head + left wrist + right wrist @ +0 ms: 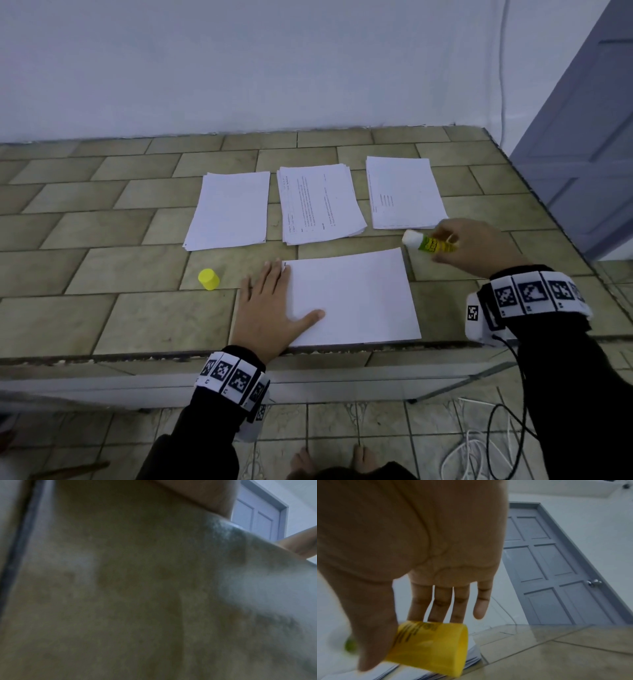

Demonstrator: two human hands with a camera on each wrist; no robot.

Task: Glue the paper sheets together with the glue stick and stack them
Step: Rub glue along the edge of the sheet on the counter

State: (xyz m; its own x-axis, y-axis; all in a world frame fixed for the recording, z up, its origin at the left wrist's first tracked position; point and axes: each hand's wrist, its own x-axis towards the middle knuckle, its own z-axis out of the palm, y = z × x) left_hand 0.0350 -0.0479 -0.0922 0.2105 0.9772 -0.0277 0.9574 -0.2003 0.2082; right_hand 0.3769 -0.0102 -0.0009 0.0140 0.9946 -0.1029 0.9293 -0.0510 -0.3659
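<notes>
Your left hand lies flat, fingers straight, pinning the 9 o'clock edge of the near sheet on the tiled surface. Your right hand is curled round the uncapped glue stick, held just off the sheet's 1 o'clock corner, white tip toward 9 o'clock. Its yellow cap stands well off at 9 o'clock. You look about to apply glue: next, bring the tip down onto the paper and stroke across while the left hand holds it.

matt paper sheets, glossy tiled table
</notes>
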